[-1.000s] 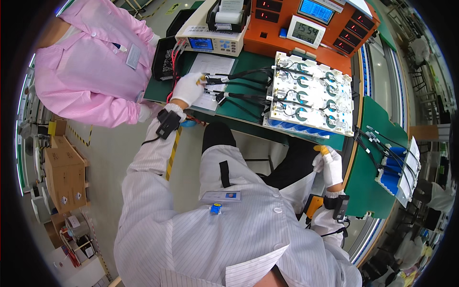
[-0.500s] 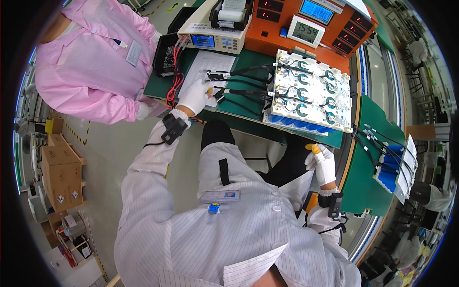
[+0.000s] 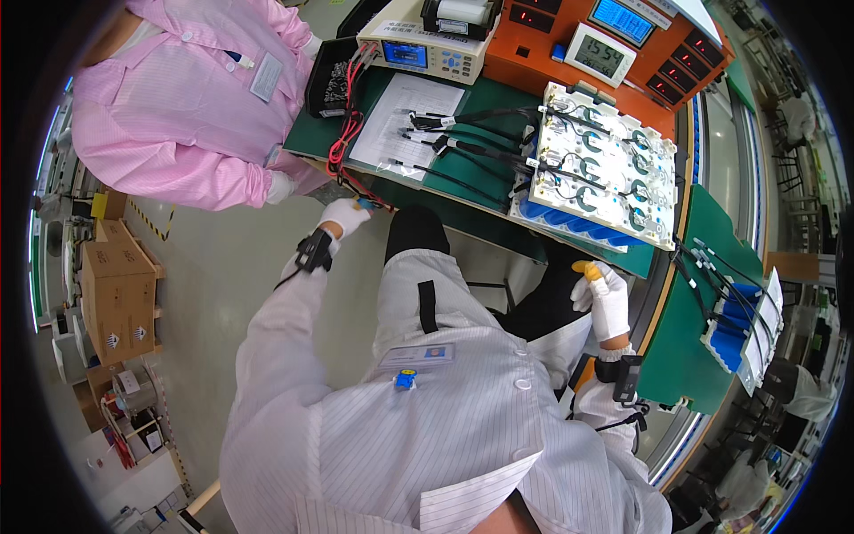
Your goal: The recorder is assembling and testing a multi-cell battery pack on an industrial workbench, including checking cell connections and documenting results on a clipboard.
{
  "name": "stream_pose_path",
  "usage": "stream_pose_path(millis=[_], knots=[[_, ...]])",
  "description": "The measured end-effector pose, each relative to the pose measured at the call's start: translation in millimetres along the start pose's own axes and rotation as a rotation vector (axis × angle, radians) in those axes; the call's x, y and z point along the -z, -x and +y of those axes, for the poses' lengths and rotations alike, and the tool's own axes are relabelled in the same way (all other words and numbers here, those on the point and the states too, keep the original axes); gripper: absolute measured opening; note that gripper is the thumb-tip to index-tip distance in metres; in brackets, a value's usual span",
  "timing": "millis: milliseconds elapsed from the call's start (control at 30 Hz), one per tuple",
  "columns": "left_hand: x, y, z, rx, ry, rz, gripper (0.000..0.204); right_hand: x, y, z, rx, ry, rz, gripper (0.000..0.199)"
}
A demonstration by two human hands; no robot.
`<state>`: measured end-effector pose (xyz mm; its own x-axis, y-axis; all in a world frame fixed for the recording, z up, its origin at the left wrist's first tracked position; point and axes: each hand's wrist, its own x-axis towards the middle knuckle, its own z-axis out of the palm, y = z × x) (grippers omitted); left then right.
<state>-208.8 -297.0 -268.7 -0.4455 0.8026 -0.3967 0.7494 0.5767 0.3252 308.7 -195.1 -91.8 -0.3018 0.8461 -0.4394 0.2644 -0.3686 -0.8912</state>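
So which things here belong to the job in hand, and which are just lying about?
Likely in the job:
red leads, near the left hand
meter, which the leads plug into
battery pack with black cables

Seemingly just about:
clock
cartons
blue pack, far right, untouched

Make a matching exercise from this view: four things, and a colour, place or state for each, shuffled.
1. battery module
2. red test leads
3. printed paper
4. left hand

A. partly under black cables
B. white-gloved, by the near edge of the bench
C. white on top, blue below
D. running from the front of the benchtop meter

Pairs: 1-C, 2-D, 3-A, 4-B
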Motion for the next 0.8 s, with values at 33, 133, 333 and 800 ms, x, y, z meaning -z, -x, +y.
stream_pose_path(millis=[33,133,333,800], knots=[[-16,-17,-18,0.062,0.007,0.095,0.050,-2,2,1,0.001,0.000,0.002,0.034],[-33,-56,-77,0.374,0.369,-0.084,0.051,-10,5,-1,0.012,-0.048,-0.079,0.032],[-28,-26,19,-0.030,0.099,0.227,0.041,-24,9,9,-0.045,-0.031,-0.068,0.031],[132,150,153,-0.222,2.096,-0.106,0.021,-165,-12,-9,0.631,0.758,-0.203,0.064]])
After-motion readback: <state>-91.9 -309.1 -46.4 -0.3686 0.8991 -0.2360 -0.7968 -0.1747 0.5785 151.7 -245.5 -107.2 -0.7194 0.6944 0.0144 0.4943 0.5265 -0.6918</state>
